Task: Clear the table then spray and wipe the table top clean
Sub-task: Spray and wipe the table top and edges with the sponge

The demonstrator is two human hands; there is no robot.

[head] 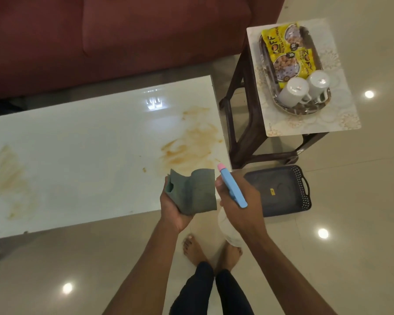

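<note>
A white glossy table [82, 151] fills the left and centre, with brown smears [189, 144] near its right end and fainter ones [9, 178] at its left. My left hand [172, 208] holds a grey-green cloth [195, 192] over the table's front right corner. Beside it, my right hand [239, 203] grips a spray bottle [232, 187] with a blue trigger head and pink nozzle. The nozzle points toward the table. The clear bottle body hangs below my hand, partly hidden.
A dark stool [248, 123] at the right carries a mat and a metal tray [268, 71] with yellow snack packets [284, 51] and two white mugs [305, 89]. A dark plastic tray [280, 192] lies on the tiled floor. A maroon sofa [123, 37] stands behind the table.
</note>
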